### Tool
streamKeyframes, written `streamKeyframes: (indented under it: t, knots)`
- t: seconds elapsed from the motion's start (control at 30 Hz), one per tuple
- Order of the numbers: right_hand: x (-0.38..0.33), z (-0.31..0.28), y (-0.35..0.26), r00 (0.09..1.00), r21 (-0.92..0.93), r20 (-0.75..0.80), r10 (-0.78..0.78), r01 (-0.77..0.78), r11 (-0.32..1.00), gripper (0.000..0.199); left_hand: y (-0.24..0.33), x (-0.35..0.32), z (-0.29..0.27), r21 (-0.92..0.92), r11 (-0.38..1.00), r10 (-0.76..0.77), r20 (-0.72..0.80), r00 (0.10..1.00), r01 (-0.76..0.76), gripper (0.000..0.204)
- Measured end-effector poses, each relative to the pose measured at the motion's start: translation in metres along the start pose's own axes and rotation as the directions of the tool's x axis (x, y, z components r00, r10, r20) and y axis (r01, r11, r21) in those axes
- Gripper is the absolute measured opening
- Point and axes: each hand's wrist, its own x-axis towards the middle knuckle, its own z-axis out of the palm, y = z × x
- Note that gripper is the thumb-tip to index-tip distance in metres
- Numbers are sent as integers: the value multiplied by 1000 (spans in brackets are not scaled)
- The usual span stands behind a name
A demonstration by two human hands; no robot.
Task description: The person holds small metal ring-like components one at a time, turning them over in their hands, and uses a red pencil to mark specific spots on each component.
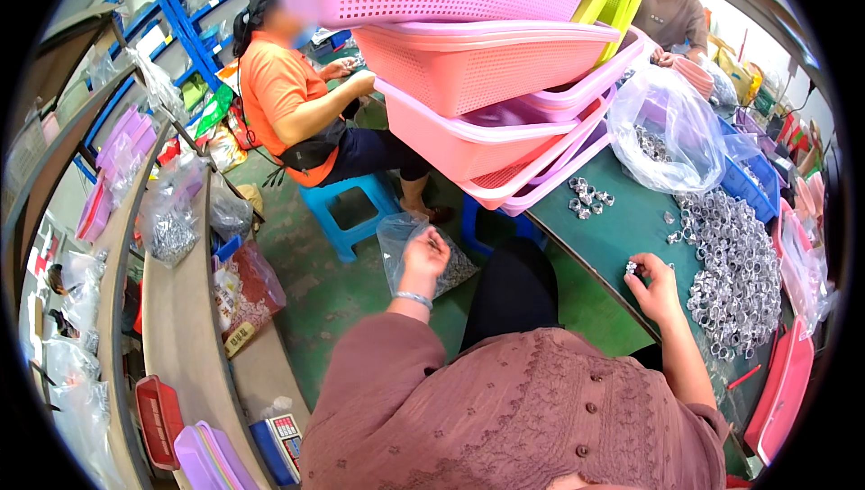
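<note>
My right hand (pixel 656 288) is at the edge of the green table (pixel 590 236), pinching a small shiny metal piece (pixel 631 267) between thumb and fingers. To its right spreads a large heap of silvery ring-shaped metal pieces (pixel 732 278). A smaller cluster of the same pieces (pixel 590 197) lies farther up the table. My left hand (pixel 426 256), with a bracelet at the wrist, is held off the table with its fingers curled in. What it holds, if anything, is too small to make out. Beneath it, a clear plastic bag of small metal pieces (pixel 455 272) rests on the floor.
Stacked pink baskets (pixel 505 67) tower at the table's far end. A clear bag (pixel 671 130) and a blue basket (pixel 748 175) stand beyond the heap. A person in orange (pixel 279 89) sits on a blue stool (pixel 347 220); another person sits across. Shelves (pixel 176 337) line the left.
</note>
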Motion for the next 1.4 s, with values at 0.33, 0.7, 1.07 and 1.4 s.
streamKeyframes:
  t: [0.33, 0.7, 1.07, 1.4]
  knots:
    - [-30, -31, -9, 995, 41, -100, 12, -8, 999, 25, -122, -100, 83, 625, 740, -490, 248, 836, 249, 16]
    - [-109, -74, 18, 949, -83, -316, -26, 0, 997, 27, -226, -153, 205, 920, 383, -775, 274, 570, 79, 19]
    - [-133, -81, 42, 903, 96, -427, -53, 103, 990, 28, -368, -105, 323, 966, 251, -883, 205, 422, 56, 31]
    - [-132, -81, 45, 909, 81, -411, -67, 109, 991, 26, -503, -107, 464, 943, 300, -780, 328, 532, -141, 63]
